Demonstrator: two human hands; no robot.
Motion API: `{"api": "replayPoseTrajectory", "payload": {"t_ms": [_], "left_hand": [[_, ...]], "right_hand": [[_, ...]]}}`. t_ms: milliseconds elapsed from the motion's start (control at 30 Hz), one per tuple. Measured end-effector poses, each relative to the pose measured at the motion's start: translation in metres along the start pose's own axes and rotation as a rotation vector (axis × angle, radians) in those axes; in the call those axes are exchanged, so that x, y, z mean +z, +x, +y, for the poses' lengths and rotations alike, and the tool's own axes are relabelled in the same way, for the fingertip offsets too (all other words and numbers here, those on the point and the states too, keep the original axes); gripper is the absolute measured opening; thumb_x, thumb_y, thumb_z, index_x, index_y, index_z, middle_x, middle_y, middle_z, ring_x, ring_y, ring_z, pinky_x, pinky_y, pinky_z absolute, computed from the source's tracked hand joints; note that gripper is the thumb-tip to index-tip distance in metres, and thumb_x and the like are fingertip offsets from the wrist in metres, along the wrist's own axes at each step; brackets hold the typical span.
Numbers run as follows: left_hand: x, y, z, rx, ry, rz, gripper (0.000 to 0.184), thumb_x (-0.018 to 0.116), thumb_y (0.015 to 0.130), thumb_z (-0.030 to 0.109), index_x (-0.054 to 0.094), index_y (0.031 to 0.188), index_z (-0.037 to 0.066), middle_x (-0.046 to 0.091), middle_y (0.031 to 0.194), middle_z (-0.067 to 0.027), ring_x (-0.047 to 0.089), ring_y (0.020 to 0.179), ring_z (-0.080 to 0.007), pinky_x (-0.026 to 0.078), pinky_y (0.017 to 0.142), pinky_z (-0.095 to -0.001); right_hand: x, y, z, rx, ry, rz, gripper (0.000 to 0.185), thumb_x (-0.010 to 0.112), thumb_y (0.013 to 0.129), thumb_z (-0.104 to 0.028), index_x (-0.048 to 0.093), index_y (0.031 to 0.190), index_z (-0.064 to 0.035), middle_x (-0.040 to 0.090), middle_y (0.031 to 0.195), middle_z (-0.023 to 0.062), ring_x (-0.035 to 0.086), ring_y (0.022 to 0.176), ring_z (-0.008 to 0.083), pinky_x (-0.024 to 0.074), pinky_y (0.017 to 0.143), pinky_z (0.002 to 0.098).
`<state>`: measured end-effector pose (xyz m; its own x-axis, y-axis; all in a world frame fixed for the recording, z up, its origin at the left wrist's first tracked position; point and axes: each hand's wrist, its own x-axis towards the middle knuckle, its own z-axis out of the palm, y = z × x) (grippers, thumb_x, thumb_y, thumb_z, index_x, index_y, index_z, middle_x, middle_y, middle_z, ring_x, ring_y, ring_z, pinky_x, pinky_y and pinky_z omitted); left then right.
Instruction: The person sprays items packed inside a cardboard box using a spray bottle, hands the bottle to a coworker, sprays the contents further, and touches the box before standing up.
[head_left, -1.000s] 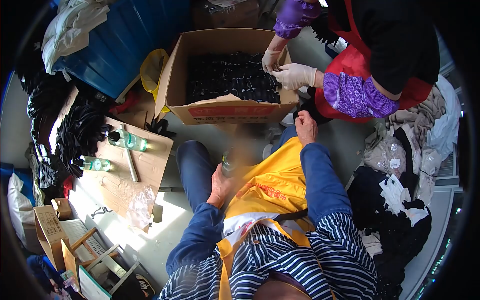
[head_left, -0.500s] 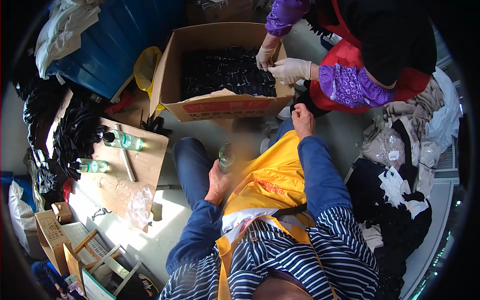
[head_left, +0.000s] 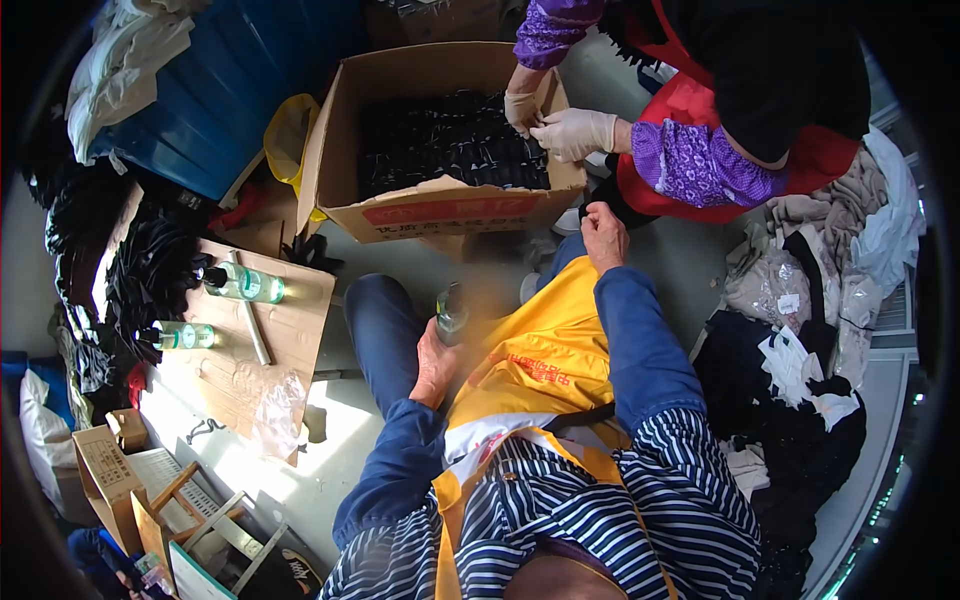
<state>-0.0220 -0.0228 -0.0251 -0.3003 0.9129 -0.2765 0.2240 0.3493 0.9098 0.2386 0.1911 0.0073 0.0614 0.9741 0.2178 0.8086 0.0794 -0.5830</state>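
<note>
The left hand (head_left: 437, 362), forearm reaching forward, grips a dark, glossy rounded object (head_left: 452, 312) at its fingertips, long axis seemingly forward; the right hand (head_left: 605, 238) curls by the yellow apron (head_left: 545, 345), any pinch unclear

A bench (head_left: 300, 325) on the left has cardboard on its top. On it, two clear bottles (head_left: 250, 285) lie on their sides, near a pale rod (head_left: 256, 332). A thin plastic bag (head_left: 276, 405) lies by the edge. On the sunny floor (head_left: 345, 430) lies a dark twisted strip (head_left: 205, 430).
</note>
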Motion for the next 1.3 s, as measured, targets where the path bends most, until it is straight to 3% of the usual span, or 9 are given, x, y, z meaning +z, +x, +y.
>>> {"api": "replayPoseTrajectory", "payload": {"t_ms": [467,567,700,833,1000,1300], "left_hand": [[0.0,0.0018,-0.0037,0.002,-0.036,-0.01,0.045,0.071,0.067,0.013,0.055,0.107,0.001,0.066,0.095,-0.0123,0.062,0.09,-0.0198,0.046,0.083,-0.0303],[0.0024,0.0018,-0.0034,0.034,-0.093,0.031,0.044,0.072,0.06,0.015,0.055,0.098,-0.001,0.062,0.087,-0.0121,0.058,0.08,-0.0221,0.046,0.078,-0.0323],[0.0025,0.0015,-0.0028,0.035,-0.105,0.032,0.045,0.071,0.06,0.016,0.055,0.098,-0.001,0.062,0.087,-0.0124,0.059,0.081,-0.0226,0.046,0.078,-0.0323],[-0.0003,0.0014,-0.0016,0.01,-0.036,-0.005,0.044,0.071,0.067,0.012,0.056,0.107,0.001,0.065,0.095,-0.0113,0.061,0.09,-0.0184,0.046,0.083,-0.0295],[0.0,0.001,0.0,0.0,-0.019,0.001,0.043,0.071,0.067,0.012,0.056,0.107,0.001,0.066,0.095,-0.0113,0.061,0.089,-0.0183,0.046,0.082,-0.0296],[0.003,0.0,-0.0011,0.024,-0.074,0.042,0.044,0.071,0.061,0.017,0.055,0.098,-0.001,0.063,0.087,-0.0132,0.06,0.081,-0.0242,0.046,0.078,-0.033]], "right_hand": [[-0.0003,0.0001,-0.0017,0.012,0.0,-0.021,0.015,0.058,0.081,-0.015,0.055,0.096,-0.0106,0.065,0.09,0.0084,0.062,0.084,0.0298,0.0493,0.074,0.0382],[-0.0016,-0.0002,-0.0029,0.015,0.0,-0.021,0.015,0.058,0.081,-0.014,0.055,0.096,-0.0105,0.065,0.09,0.0083,0.062,0.084,0.0296,0.0493,0.073,0.038],[-0.0025,-0.0006,-0.0057,0.019,0.0,-0.019,0.016,0.058,0.081,-0.014,0.055,0.096,-0.0103,0.065,0.09,0.0083,0.062,0.084,0.0295,0.0493,0.073,0.0379],[-0.0039,-0.0016,-0.0066,0.014,-0.006,-0.008,0.016,0.058,0.081,-0.015,0.055,0.096,-0.0102,0.065,0.089,0.0082,0.062,0.084,0.0295,0.0493,0.073,0.0378],[-0.0026,-0.0005,-0.0048,0.017,0.002,-0.019,0.016,0.058,0.081,-0.014,0.055,0.096,-0.01,0.065,0.09,0.0086,0.062,0.085,0.03,0.0493,0.074,0.0379],[-0.0026,-0.001,-0.0023,-0.023,-0.008,0.009,0.016,0.058,0.08,-0.013,0.056,0.096,-0.0094,0.064,0.088,0.0103,0.062,0.083,0.0309,0.049,0.073,0.0387]]}}
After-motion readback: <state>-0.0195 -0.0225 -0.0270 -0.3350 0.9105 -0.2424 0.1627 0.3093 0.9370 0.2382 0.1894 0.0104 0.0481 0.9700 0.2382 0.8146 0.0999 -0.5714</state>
